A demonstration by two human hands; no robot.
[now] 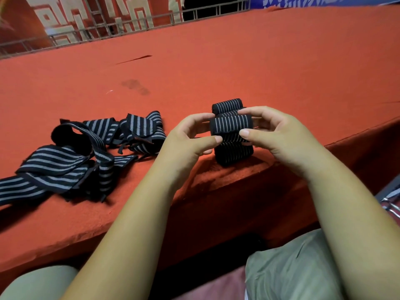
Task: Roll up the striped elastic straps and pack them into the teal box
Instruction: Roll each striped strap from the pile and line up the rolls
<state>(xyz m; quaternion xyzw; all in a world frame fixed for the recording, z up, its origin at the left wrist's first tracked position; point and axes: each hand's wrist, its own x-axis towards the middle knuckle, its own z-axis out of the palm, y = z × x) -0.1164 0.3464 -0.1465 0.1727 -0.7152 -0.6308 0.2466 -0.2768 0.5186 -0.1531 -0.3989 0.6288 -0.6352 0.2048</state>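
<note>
I hold a rolled black strap with thin grey stripes between both hands, just above the table's front edge. My left hand pinches its left end with thumb and fingers. My right hand pinches its right end. Below it another finished roll lies on the red cloth, and one more roll sits behind. A heap of loose, unrolled striped straps sprawls at the left. No teal box is in view.
The red felt table stretches far back to a metal railing with red and white banners. A dark stain marks the cloth. My knees in grey shorts are under the front edge.
</note>
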